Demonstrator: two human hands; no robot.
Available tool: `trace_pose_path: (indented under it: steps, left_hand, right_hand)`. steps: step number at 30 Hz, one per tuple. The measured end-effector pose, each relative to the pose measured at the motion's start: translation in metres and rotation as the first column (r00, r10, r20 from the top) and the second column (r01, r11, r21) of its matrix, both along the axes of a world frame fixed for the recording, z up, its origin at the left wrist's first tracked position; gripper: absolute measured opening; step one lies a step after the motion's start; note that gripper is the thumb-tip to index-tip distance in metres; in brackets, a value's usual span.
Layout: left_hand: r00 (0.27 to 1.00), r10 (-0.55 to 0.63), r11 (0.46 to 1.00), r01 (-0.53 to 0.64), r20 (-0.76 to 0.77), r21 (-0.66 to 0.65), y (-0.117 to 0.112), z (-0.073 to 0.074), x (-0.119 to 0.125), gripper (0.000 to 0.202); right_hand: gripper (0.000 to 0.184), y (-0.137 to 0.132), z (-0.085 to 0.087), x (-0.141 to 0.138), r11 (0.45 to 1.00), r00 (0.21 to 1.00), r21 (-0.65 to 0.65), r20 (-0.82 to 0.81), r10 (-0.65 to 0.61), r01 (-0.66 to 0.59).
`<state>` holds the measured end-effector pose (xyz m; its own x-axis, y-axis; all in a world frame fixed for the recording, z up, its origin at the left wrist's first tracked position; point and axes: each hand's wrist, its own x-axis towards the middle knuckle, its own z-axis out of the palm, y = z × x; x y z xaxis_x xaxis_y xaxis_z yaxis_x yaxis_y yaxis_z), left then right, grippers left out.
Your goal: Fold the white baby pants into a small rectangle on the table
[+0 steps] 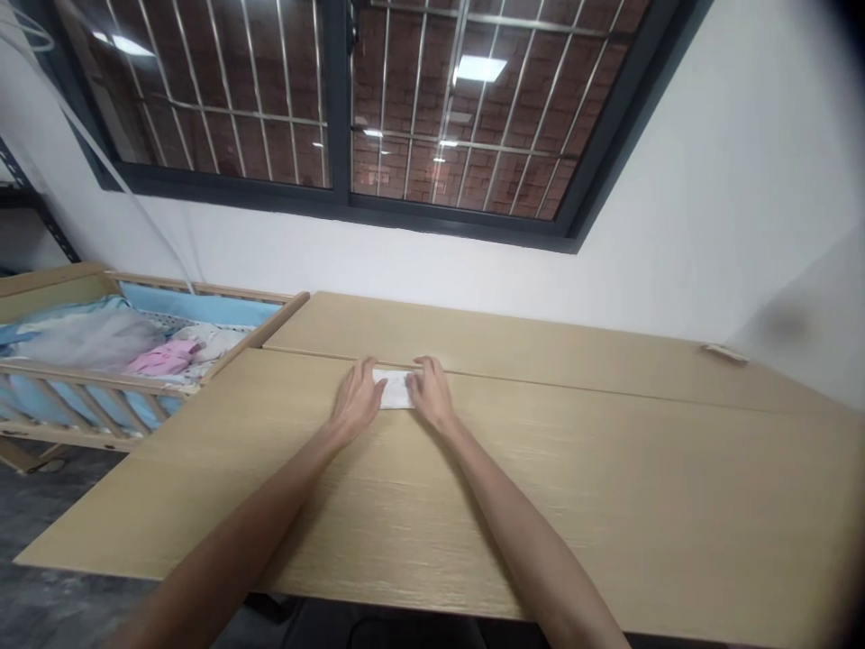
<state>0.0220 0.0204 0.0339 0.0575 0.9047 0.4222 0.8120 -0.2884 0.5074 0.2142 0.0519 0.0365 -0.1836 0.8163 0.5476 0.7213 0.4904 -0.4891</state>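
Observation:
A small flat white packet (396,389) with faint dark marks lies on the wooden tabletop (574,487), near the seam between its two boards. My left hand (358,397) holds the packet's left end, thumb pressed to its edge and fingers curled. On the opposite end, my right hand (431,392) grips it the same way, with the thumb resting over its top. Both hands rest at the table surface and partly cover the packet's ends, so its exact kind cannot be made out.
To the left stands a wooden crib (152,392) with blue lining, holding a pink cloth (166,357) and other bedding. A thin pale object (724,353) lies at the table's back right. Behind the table is a white wall (432,270) below a barred window (338,108).

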Motion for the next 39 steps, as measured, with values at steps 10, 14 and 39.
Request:
trace_pose_path:
  steps: [10, 14, 39]
  left_hand:
    - [0.931, -0.249, 0.967, 0.224, -0.268, -0.12, -0.002, -0.028, 0.001, 0.08]
    - [0.938, -0.193, 0.978, 0.159, -0.289, -0.135, -0.003, -0.029, -0.008, 0.08]
    - [0.983, -0.105, 0.992, 0.114, 0.151, -0.053, -0.007, 0.02, -0.017, 0.03]
  right_hand:
    - [0.066, -0.017, 0.0, -0.002, 0.934, 0.869, -0.291, 0.383, 0.314, -0.209]
    - [0.072, -0.019, -0.002, 0.013, 0.924, 0.888, -0.327, 0.34, 0.31, -0.197]
    - [0.039, 0.008, 0.054, 0.013, 0.943, 0.949, -0.217, -0.247, 0.197, -0.253]
